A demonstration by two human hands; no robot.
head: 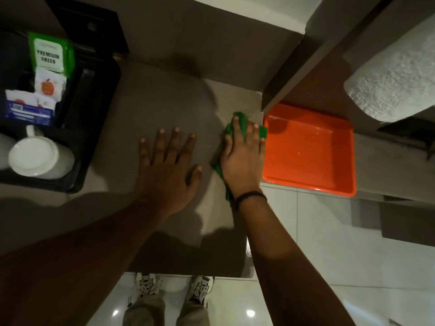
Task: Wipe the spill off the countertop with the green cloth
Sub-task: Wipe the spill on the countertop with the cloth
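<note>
The green cloth (242,124) lies bunched on the grey-brown countertop (164,95), near its right edge. My right hand (242,158) presses flat on top of the cloth, with fingers spread over it and green showing beyond the fingertips and beside the wrist. To its left, my left hand (168,165) rests palm down on the bare countertop, fingers apart, holding nothing. No spill stands out on the dim surface.
An orange tray (310,184) sits just right of the cloth on a lower shelf. A black tray (94,128) at the left holds tea packets (50,52) and a white mug (35,156). A rolled white towel (395,81) lies at upper right. White floor tiles below.
</note>
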